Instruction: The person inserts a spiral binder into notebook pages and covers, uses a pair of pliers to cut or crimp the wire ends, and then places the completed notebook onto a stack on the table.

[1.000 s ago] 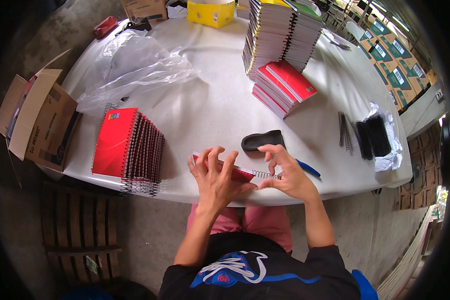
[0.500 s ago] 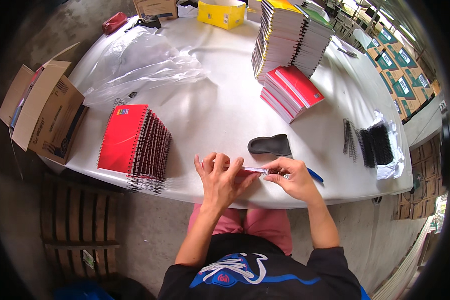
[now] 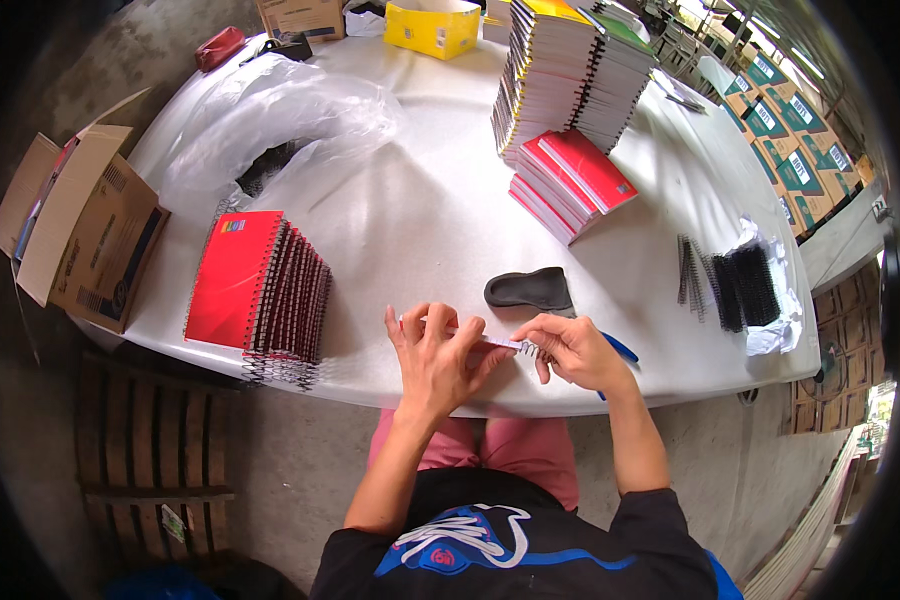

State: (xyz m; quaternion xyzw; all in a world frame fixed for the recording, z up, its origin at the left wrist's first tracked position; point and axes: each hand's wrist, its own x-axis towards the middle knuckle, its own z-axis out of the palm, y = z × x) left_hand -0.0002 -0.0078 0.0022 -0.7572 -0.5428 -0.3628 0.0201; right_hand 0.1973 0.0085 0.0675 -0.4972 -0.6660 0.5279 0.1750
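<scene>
Now, left hand (image 3: 437, 362) part-curled, grasping a red notebook (image 3: 499, 343), right hand (image 3: 578, 354) nearly closed, pinching a wire coil (image 3: 529, 349).

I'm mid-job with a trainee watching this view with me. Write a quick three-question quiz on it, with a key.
1. Multiple choice: The right hand has its fingertips at a wire coil. What does the left hand hold?
A) a pen
B) a red-covered notebook
C) a plastic bag

2. True or false: The yellow box stands toward the far side of the table.

3. Fill in: Seen by the person, the stack of coil-bound red notebooks near the open cardboard box is on the ____ side of the table.

Key: 1. B; 2. true; 3. left.
</scene>
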